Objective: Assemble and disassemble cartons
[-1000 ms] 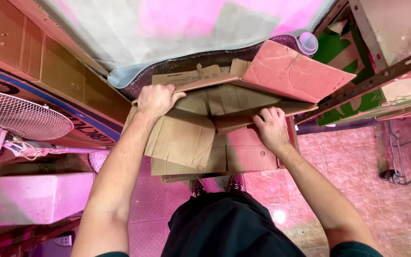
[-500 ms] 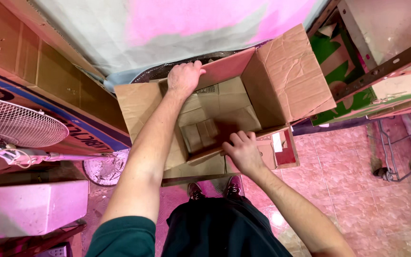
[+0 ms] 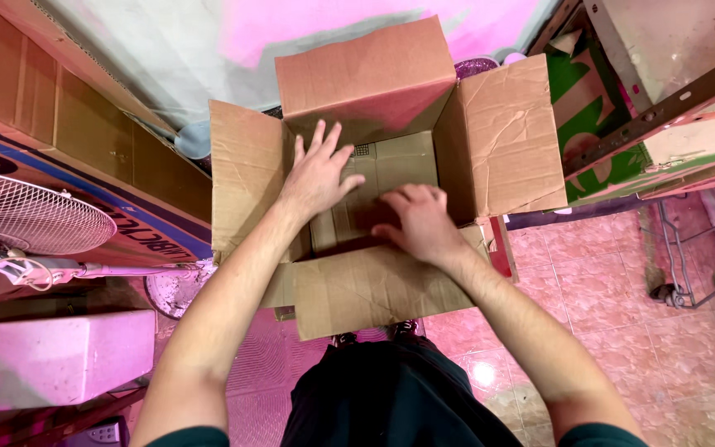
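A brown cardboard box (image 3: 502,141) stands open in front of me, its four top flaps spread outward. My left hand (image 3: 318,174) reaches down inside it with fingers spread, palm toward the inner bottom flaps on the left side. My right hand (image 3: 419,222) is also inside, flat on the bottom flaps near the front wall, fingers pointing left. Neither hand holds anything. The near flap (image 3: 374,285) hangs toward my legs.
A white fan (image 3: 31,217) stands at the left beside a large printed carton (image 3: 68,116). A pale plastic box (image 3: 55,360) lies at the lower left. Metal shelving with cartons (image 3: 664,99) fills the right. The floor is pink tile (image 3: 606,306).
The box flaps have been folded open and the box now stands upright and square. Both hands moved from the flaps and rim down into the box's inside.
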